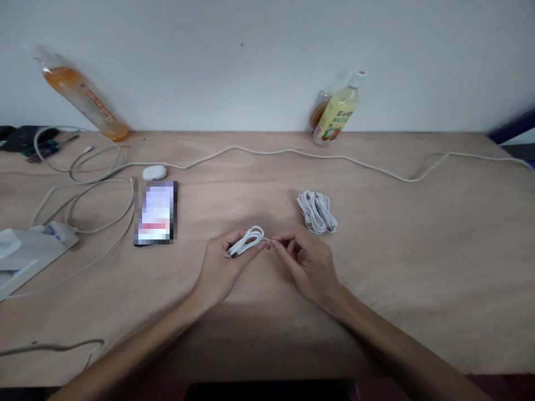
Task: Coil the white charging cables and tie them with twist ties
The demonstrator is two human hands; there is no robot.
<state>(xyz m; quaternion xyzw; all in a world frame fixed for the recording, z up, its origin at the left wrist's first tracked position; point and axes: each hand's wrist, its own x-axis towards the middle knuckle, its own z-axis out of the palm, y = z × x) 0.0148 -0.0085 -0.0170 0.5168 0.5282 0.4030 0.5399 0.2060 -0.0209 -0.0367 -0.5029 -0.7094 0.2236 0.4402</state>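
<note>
My left hand [221, 264] is closed around a coiled white cable [247, 240], whose loops stick up between thumb and fingers. Just to its right, my right hand [309, 264] pinches a thin, light-coloured strand [267, 240] that runs from the coil; whether it is a tie or a cable end I cannot tell. Both hands are held over the middle of the table. Beyond my right hand, a bundle of coiled white cables [317, 211] lies on the wood.
A phone [156, 214] with a lit, blurred screen and a white earbud case [154, 172] lie to the left. Loose white cables [100, 181] and a power strip [37, 250] are farther left. An orange drink bottle [86, 103] and a yellow drink bottle [337, 114] stand by the wall.
</note>
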